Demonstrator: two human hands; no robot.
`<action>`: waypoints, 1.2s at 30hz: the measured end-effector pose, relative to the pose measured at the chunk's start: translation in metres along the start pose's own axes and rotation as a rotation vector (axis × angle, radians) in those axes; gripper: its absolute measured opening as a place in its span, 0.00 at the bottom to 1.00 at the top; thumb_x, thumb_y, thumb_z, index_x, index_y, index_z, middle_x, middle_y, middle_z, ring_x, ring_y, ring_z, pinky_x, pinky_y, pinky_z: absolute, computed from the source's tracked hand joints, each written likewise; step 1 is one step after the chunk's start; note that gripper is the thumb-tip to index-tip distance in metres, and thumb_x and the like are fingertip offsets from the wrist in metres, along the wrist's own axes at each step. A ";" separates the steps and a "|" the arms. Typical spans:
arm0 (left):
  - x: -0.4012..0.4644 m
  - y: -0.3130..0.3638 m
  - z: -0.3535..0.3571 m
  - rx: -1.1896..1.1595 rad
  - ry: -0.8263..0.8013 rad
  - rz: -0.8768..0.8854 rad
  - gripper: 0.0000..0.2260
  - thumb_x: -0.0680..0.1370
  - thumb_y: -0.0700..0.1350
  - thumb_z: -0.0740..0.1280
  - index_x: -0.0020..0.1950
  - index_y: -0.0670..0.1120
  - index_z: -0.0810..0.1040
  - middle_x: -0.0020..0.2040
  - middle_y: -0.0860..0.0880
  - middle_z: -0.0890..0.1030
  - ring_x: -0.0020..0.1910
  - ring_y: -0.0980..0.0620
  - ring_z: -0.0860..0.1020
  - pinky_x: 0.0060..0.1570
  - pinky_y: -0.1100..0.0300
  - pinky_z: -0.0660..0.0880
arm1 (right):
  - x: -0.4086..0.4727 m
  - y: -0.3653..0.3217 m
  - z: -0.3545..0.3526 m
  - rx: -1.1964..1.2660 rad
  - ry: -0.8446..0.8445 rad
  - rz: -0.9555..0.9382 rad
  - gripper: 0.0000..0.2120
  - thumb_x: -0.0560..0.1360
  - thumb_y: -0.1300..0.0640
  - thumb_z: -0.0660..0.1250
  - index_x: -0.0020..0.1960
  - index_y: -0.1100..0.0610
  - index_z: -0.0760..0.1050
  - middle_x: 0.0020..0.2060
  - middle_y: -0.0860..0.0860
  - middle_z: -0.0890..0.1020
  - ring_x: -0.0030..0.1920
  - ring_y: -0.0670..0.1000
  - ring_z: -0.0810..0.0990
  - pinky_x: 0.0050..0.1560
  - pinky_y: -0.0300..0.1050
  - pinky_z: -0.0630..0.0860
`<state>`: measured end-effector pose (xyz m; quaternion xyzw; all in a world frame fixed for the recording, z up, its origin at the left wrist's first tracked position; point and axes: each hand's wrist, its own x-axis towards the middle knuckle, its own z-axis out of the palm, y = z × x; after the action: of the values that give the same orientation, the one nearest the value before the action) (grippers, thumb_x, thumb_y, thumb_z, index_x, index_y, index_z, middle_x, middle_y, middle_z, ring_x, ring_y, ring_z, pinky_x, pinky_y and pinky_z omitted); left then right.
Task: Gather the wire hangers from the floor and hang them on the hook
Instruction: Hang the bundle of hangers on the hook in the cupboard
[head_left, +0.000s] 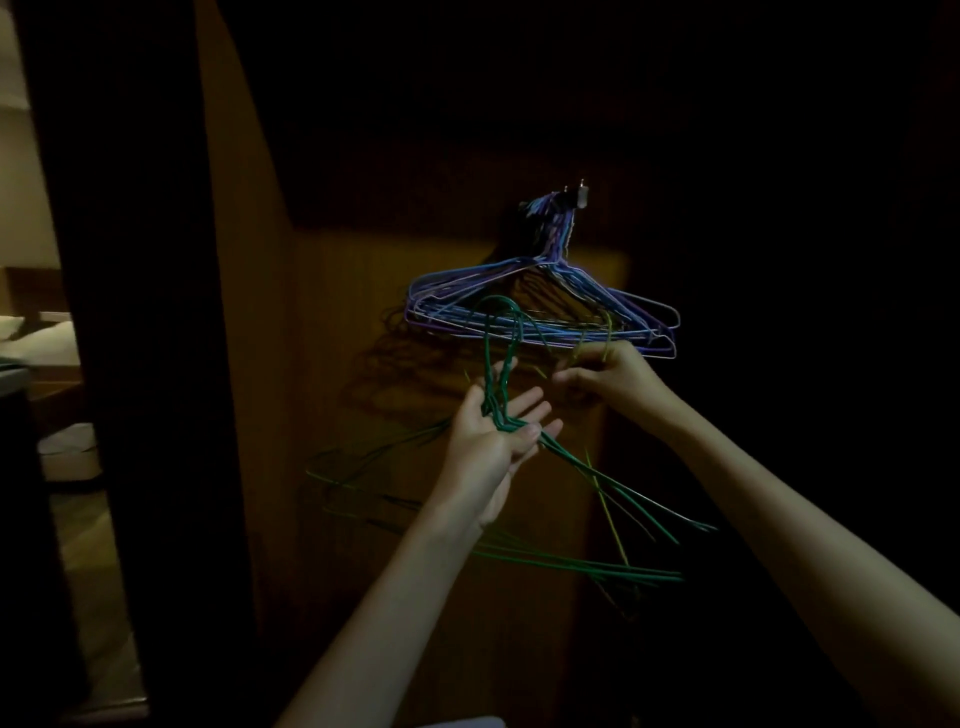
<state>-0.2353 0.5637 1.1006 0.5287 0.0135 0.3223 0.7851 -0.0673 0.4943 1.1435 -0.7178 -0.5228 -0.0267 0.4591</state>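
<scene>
Both arms reached forward and up toward a dim wooden panel (363, 312). The left hand (498, 436) was turned palm up with its fingers mostly straight and spread, and the necks of the green hangers (571, 564) lay across the palm, the thumb lying against them. Their hooked tops rose above the fingers, while their triangular frames hung down and fanned out below the wrist to either side. At least three green frames could be made out in the bundle; the dark blurred any surer count. The right hand (608, 376) was held slightly higher and to the right, fingers curled, pinching the thin yellow hanger (615, 535), whose wire ran down from the fingers through the green frames. Only one yellow hanger showed.

Just above both hands a thick bunch of blue and purple hangers (540, 312) already hung from the hook (579, 196) on the panel, their necks packed tightly together at it. They were too many and too overlapped to count. Their lowest bars sat just beside the right hand's knuckles. At the far left edge a lighter room showed, with a bed (39, 332) partly in view.
</scene>
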 end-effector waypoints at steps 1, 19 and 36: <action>0.000 -0.002 0.003 0.000 -0.008 -0.009 0.30 0.75 0.21 0.53 0.71 0.47 0.62 0.67 0.36 0.70 0.66 0.41 0.71 0.54 0.54 0.76 | -0.003 0.003 -0.002 -0.031 -0.022 0.006 0.07 0.72 0.62 0.69 0.39 0.51 0.77 0.36 0.47 0.81 0.37 0.43 0.81 0.45 0.45 0.79; 0.004 -0.010 0.012 -0.087 -0.057 -0.145 0.27 0.75 0.21 0.52 0.63 0.48 0.69 0.64 0.35 0.73 0.64 0.40 0.73 0.50 0.54 0.78 | -0.007 0.037 -0.017 -0.023 0.080 0.073 0.07 0.72 0.61 0.70 0.37 0.59 0.75 0.34 0.52 0.77 0.36 0.48 0.75 0.34 0.29 0.70; 0.082 0.003 0.040 -0.143 0.111 -0.037 0.29 0.74 0.20 0.51 0.72 0.40 0.62 0.69 0.34 0.68 0.69 0.40 0.68 0.58 0.50 0.72 | 0.031 0.014 -0.048 -0.022 0.169 -0.014 0.08 0.72 0.53 0.70 0.42 0.58 0.77 0.31 0.50 0.78 0.28 0.41 0.75 0.29 0.32 0.71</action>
<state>-0.1574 0.5739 1.1472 0.4525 0.0438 0.3365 0.8247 -0.0215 0.4839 1.1786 -0.7144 -0.4867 -0.0960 0.4935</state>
